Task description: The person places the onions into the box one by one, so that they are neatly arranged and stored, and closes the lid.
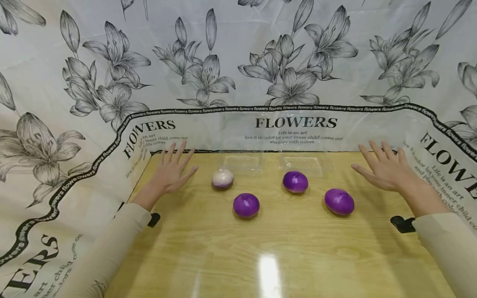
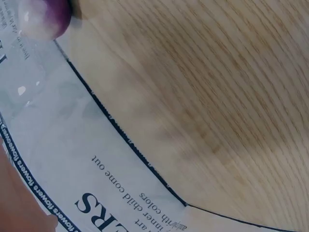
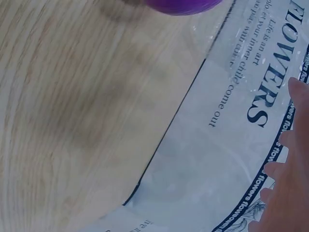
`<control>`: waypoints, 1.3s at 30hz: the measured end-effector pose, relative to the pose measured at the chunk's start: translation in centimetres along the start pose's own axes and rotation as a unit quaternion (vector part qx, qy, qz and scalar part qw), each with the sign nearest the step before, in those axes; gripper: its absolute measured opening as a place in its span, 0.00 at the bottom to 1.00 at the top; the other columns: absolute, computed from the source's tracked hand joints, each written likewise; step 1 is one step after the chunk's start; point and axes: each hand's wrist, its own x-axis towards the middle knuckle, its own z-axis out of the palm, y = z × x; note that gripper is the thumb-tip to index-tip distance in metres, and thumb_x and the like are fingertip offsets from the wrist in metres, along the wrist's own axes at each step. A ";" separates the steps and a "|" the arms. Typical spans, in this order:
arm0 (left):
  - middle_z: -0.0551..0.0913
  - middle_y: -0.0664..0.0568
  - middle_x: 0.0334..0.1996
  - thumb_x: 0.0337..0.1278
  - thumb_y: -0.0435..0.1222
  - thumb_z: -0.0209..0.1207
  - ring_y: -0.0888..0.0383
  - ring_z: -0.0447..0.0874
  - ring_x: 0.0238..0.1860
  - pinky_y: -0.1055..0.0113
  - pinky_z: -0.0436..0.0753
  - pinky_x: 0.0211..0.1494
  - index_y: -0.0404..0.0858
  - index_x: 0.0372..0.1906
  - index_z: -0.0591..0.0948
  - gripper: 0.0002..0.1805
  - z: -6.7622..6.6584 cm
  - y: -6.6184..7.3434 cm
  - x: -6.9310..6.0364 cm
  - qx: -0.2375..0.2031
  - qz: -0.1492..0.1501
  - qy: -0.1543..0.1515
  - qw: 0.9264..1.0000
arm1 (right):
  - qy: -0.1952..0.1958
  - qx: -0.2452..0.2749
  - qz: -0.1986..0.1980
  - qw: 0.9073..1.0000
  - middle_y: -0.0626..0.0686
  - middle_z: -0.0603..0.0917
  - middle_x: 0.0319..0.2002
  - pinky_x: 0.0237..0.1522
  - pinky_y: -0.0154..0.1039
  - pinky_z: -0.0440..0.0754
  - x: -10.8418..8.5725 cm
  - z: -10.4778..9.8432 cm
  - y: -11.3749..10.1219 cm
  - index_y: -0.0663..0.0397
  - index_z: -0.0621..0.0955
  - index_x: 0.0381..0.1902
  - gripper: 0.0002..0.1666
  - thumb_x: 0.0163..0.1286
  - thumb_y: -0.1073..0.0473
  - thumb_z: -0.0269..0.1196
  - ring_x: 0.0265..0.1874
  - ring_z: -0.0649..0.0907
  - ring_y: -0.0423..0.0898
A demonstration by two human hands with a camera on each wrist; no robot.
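My left hand [image 1: 172, 173] is held up with straight, spread fingers at the left of the table, holding nothing. Nearest to it is a white onion [image 1: 222, 179] with a purple underside, also visible at the top left corner of the left wrist view. On the right, my right hand [image 1: 387, 170] is likewise spread and has nothing in it. Three glossy purple onions lie apart from each other: one front left [image 1: 246, 205], one at the back [image 1: 295, 182], and one on the right [image 1: 339, 201], closest to the right hand. Neither hand touches an onion.
Two clear plastic boxes, one on the left [image 1: 242, 162] and one on the right [image 1: 302, 164], stand at the back of the wooden table [image 1: 223, 252]. Cloth printed with flowers [image 1: 208, 78] walls in the back and sides. Black wrist mounts show under both sleeves.
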 end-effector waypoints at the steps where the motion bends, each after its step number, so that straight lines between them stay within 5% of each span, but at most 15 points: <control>1: 0.34 0.46 0.83 0.78 0.62 0.34 0.39 0.27 0.81 0.36 0.27 0.82 0.50 0.84 0.46 0.39 -0.1 0.0 0.1 0.000 0.000 0.004 1.000 | 0.003 -0.002 -0.002 1.000 0.74 0.39 0.78 0.70 0.81 0.24 0.1 -0.2 -0.1 0.55 0.39 0.83 0.49 0.81 0.32 0.41 0.75 0.37 0.78; 13: 0.34 0.49 0.83 0.77 0.63 0.36 0.40 0.27 0.82 0.34 0.31 0.82 0.52 0.84 0.46 0.40 0.1 0.1 -0.2 -0.026 0.016 0.013 0.999 | -0.013 -0.027 -0.027 0.999 0.70 0.34 0.80 0.71 0.76 0.18 0.0 -1.1 -2.8 0.54 0.37 0.83 0.50 0.81 0.32 0.41 0.76 0.30 0.72; 28: 0.43 0.46 0.83 0.77 0.60 0.45 0.38 0.34 0.82 0.36 0.37 0.84 0.51 0.83 0.51 0.39 1.0 0.2 -0.8 -0.044 0.040 0.064 0.996 | 0.019 -0.008 -0.060 0.998 0.69 0.40 0.80 0.74 0.71 0.18 -0.3 0.1 -4.6 0.56 0.45 0.83 0.50 0.80 0.34 0.48 0.78 0.34 0.70; 39: 0.41 0.50 0.84 0.77 0.59 0.46 0.40 0.34 0.82 0.36 0.38 0.84 0.52 0.83 0.52 0.39 0.5 0.7 -0.3 -0.051 0.053 0.085 0.994 | 0.025 -0.005 -0.082 0.996 0.68 0.42 0.81 0.75 0.69 0.19 0.1 -0.5 -6.2 0.56 0.49 0.83 0.49 0.80 0.35 0.50 0.79 0.33 0.67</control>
